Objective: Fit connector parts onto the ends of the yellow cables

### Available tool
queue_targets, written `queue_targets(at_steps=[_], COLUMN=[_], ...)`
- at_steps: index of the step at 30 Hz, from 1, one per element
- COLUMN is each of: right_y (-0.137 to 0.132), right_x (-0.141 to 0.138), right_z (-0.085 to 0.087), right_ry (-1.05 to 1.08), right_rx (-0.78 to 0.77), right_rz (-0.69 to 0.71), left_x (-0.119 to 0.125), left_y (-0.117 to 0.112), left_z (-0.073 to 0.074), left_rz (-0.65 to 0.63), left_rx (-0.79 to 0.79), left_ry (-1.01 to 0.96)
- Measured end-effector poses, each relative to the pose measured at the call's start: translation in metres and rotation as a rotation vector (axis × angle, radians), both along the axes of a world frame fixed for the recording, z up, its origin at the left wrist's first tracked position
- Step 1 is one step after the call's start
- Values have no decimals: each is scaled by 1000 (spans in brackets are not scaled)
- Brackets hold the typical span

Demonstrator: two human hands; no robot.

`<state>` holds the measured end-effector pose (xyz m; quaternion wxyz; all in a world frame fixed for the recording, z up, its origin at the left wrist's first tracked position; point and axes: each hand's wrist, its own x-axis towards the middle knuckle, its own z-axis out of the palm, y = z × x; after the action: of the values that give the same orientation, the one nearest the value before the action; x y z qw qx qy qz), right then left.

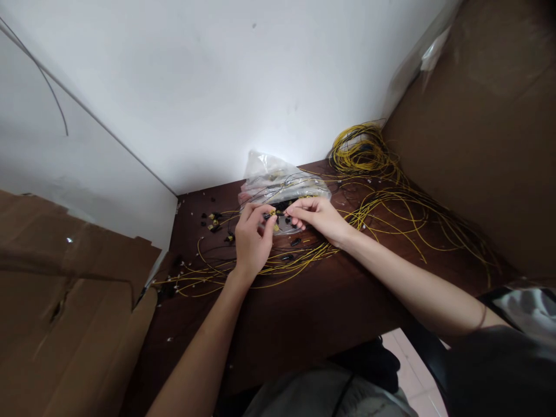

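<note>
Cardboard stands nearest on the person's left, a torn brown sheet leaning against the left edge of the dark wooden table, and a taller brown box closes off the right edge. White wall runs behind the far edge. Yellow cables sprawl across the table, coiled thickest in the far right corner and trailing in loops toward the middle and the left edge. A clear plastic bag sits near the far edge, just beyond the hands. Small black caps lie scattered near the far left corner.

Both hands meet at the middle of the table, just in front of the bag. The left hand has its fingers curled, thumb and forefinger pinched on a yellow cable end. The right hand pinches in from the other side; something small and dark, likely a cap, sits between the fingertips, though it is too small to be sure.

It looks to me like the fitting step: a cap going on or coming off the cable tip. The next move would seem to call for steady alignment of the two small parts and a light push or pull along the cable's line, without bending the tip.
</note>
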<state>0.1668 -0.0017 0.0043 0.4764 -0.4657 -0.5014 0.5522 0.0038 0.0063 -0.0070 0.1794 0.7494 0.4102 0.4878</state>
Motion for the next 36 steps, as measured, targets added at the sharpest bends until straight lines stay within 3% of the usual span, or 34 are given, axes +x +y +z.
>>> queue_targets(at_steps=[6,14,18,22,29,36], right_y=[3,3,3,4,7,5], right_x=[6,11,11,11,16,15], right_z=[2,-1,-4,-10,-20,-17], right_ry=[-96,-544,-702,-836,-1036,-1037], right_rx=[145,386,470,568,610,584], right_rz=[-94,-183,-143,-66,-63,-57], left_x=[0,-1,0,0,-1,-2], left_y=[4,2,2,6,10,10], left_z=[-6,0,3,-4,-9,-7], left_rz=[-6,18,17,58,63,97], left_rx=[-196,-307,-326,-315,-305,-288], left_ry=[-183,-305,-349,-401,-437,-381])
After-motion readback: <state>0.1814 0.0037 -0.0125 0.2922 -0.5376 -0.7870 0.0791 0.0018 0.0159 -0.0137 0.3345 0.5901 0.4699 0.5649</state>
